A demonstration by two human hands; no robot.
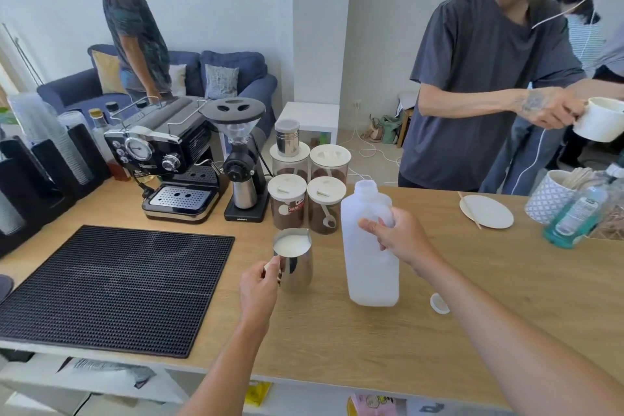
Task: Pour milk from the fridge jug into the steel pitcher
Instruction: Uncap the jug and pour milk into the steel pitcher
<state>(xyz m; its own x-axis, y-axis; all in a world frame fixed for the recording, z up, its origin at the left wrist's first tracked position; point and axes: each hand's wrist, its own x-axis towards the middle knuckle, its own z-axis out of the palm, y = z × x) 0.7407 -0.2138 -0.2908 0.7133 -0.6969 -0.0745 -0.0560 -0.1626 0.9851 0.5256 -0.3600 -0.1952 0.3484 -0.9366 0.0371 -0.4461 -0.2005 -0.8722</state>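
Desk: light wooden top carrying everything listed.
Left hand: fingers curled round the handle of the polished steel pitcher, which stands just ahead of this hand, white milk near its brim.
Right hand: clasps the handle of the translucent white plastic jug. The jug is upright and uncapped, just left of this hand, close beside the pitcher but apart from it.
Round white cap: on the desk, nearer than the right hand, just right of the jug's base.
Black ribbed rubber mat: flat, left of the left hand.
Four white-lidded clear jars: brown contents, just beyond the pitcher.
White paper plate: beyond and right of the right hand, a thin wooden stick across its left edge.
Black coffee grinder: left of the jars.
Black-and-chrome espresso machine: farther left, beyond the mat.
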